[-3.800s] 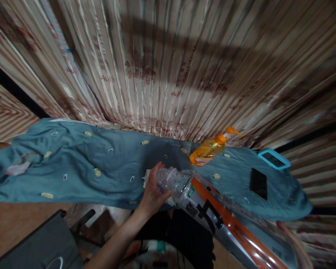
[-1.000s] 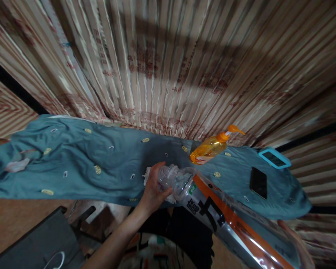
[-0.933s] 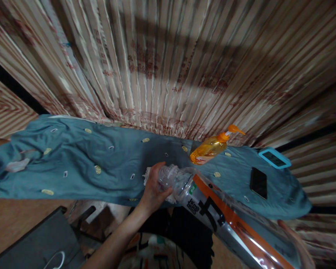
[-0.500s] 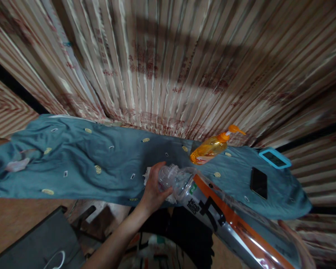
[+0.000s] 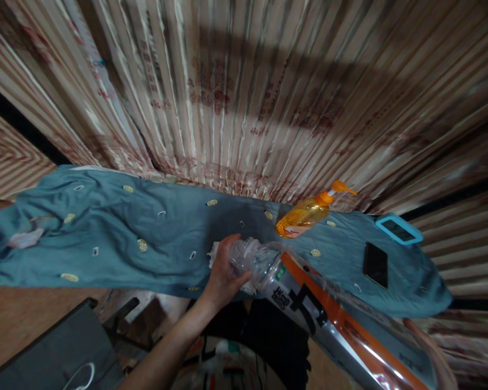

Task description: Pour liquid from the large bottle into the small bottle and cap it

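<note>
A large clear plastic bottle [image 5: 309, 295] with an orange and silver label lies slanted across the near side of the cloth. Its narrow end points up and left. My left hand [image 5: 223, 273] is closed round the clear plastic at that end; whether a separate piece sits over the neck I cannot tell. At the bottle's wide lower-right end, my right hand [image 5: 431, 346] supports it, its fingers mostly hidden behind the plastic. Crumpled white tissue [image 5: 213, 254] shows under and beside my left hand.
A pump bottle [image 5: 305, 216] of orange liquid stands beyond the big bottle. To the right lie a black phone [image 5: 376, 265] and a blue-framed digital device [image 5: 399, 229]. The teal cloth [image 5: 114, 233] is wrinkled, with a pale scrap [image 5: 26, 238] at left. A pleated curtain [image 5: 244, 108] hangs behind.
</note>
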A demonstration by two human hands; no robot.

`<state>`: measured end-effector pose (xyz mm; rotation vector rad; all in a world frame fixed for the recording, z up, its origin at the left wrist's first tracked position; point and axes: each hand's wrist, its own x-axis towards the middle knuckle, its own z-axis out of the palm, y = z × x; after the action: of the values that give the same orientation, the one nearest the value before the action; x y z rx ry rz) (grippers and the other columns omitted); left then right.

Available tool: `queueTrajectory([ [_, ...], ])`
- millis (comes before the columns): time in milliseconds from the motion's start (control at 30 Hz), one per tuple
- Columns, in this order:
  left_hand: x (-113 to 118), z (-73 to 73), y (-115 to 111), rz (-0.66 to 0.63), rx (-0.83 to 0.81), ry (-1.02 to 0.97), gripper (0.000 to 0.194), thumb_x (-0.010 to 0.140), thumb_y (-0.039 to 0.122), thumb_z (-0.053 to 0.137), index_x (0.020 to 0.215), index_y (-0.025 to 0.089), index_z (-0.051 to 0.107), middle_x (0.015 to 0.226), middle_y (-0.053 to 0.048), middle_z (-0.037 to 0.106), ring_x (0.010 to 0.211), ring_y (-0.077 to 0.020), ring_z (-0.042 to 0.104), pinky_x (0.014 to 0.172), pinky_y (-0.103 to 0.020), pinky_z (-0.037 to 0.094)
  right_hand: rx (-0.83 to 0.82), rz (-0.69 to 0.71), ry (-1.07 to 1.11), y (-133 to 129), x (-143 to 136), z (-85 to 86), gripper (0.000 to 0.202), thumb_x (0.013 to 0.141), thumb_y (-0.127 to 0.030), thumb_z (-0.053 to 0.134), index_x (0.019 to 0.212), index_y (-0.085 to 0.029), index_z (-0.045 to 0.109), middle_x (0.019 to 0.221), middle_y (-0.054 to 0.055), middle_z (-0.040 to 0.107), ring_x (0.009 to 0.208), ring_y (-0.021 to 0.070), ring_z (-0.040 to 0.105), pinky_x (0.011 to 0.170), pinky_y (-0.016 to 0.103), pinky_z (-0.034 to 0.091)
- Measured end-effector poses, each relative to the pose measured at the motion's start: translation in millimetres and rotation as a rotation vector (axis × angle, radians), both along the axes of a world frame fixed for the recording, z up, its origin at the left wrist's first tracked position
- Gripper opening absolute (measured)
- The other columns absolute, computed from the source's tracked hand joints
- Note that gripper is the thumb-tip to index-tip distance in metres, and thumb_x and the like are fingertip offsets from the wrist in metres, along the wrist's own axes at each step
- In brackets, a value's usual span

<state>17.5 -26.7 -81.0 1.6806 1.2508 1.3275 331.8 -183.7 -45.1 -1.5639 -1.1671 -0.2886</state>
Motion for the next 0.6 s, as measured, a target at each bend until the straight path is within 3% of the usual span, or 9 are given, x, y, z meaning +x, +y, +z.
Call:
queueTrajectory([
  [200,-0.3,0.0,-0.2,-0.007,0.004,-0.013,0.072,0.082,0.034,0.082,0.146,0.022,0.050,0.146,-0.015,0.061,0.138,-0.0345,0.060,0.118,-0.054,0.050,-0.017,0.099,-0.056,-3.2,23.9,-15.1,0.094,0.064,-0.075,0.075,0.146,-0.030,0.062,0.133,0.010,0.068,0.116,0.0497,0.065,0.086,0.066,0.059],
  [300,-0.4,1.1,-0.6,-0.017,-0.008,-0.022,0.071,0.084,0.035,0.081,0.146,0.023,0.050,0.146,-0.015,0.060,0.139,-0.0340,0.059,0.119,-0.054,0.049,-0.005,0.044,-0.063,-3.0,26.7,-17.5,0.101,0.059,-0.082,0.075,0.145,-0.030,0.064,0.131,0.010,0.071,0.110,0.0497,0.066,0.091,0.070,0.056],
  [433,0.0,1.5,-0.4,-0.014,-0.010,-0.020,0.071,0.083,0.033,0.080,0.146,0.022,0.050,0.146,-0.015,0.061,0.138,-0.0339,0.060,0.119,-0.054,0.049,0.014,-0.018,0.001,-0.9,11.6,-10.6,0.101,0.054,-0.084,0.075,0.139,-0.029,0.069,0.126,0.008,0.073,0.105,0.0474,0.068,0.093,0.069,0.056],
  [600,0.2,1.3,-0.2,-0.004,-0.010,-0.026,0.072,0.081,0.031,0.082,0.146,0.023,0.051,0.145,-0.015,0.062,0.137,-0.0341,0.061,0.118,-0.054,0.049,0.003,-0.001,-0.011,0.7,-2.8,4.5,0.091,0.058,-0.080,0.075,0.135,-0.032,0.071,0.122,0.008,0.073,0.107,0.0482,0.067,0.091,0.069,0.057],
])
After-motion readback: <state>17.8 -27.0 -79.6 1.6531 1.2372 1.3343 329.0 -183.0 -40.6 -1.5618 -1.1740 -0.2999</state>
